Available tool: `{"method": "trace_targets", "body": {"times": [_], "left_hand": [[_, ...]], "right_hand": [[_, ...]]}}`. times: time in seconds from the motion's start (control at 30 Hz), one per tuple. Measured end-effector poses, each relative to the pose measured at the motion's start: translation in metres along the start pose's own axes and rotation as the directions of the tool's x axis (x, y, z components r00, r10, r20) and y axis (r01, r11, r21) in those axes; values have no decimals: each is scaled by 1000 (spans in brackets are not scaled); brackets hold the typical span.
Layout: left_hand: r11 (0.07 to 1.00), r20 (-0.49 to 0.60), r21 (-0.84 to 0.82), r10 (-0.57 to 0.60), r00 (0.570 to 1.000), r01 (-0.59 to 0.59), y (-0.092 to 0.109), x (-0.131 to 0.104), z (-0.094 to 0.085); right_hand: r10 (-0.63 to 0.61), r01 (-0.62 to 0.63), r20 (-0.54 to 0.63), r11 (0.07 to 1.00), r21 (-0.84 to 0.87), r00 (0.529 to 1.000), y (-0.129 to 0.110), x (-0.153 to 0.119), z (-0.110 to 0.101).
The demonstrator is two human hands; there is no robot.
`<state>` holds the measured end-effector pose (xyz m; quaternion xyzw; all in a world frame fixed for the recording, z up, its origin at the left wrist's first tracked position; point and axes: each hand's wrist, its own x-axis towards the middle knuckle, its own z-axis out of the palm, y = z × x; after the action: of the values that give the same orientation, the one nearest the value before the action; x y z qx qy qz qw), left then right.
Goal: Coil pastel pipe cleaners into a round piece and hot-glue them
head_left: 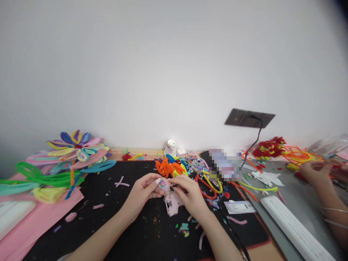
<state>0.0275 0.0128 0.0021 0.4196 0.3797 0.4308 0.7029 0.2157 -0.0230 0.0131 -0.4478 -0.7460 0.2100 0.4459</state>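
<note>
Near the middle of the black mat, my left hand [145, 188] pinches a small round clear-and-pink piece [163, 184] between thumb and fingers. My right hand [187, 190] is close beside it, its fingers bent around a small dark part at the top of a pale pink plastic object [173, 203]. That object hangs or rests below my fingertips, with a dark opening in its face. What exactly the right fingertips grip is too small to make out. Orange, blue and yellow fuzzy loops [171, 166] lie just beyond my hands.
Fuzzy-stem flowers [78, 146] and green loops [51, 179] lie at the left on pink sheets. A white cup [171, 146] stands by the wall. A black cable [231, 226] crosses the mat's right side. Another person's hand [317, 174] is at the far right, beyond a white strip [296, 228].
</note>
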Motion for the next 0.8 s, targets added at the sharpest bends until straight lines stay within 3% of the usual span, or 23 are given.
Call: {"method": "trace_targets", "body": {"times": [0.8], "left_hand": [[999, 36, -29, -33, 999, 34, 2, 1, 0]], "right_hand": [[4, -3, 27, 1000, -17, 1000, 0, 0, -1]]}}
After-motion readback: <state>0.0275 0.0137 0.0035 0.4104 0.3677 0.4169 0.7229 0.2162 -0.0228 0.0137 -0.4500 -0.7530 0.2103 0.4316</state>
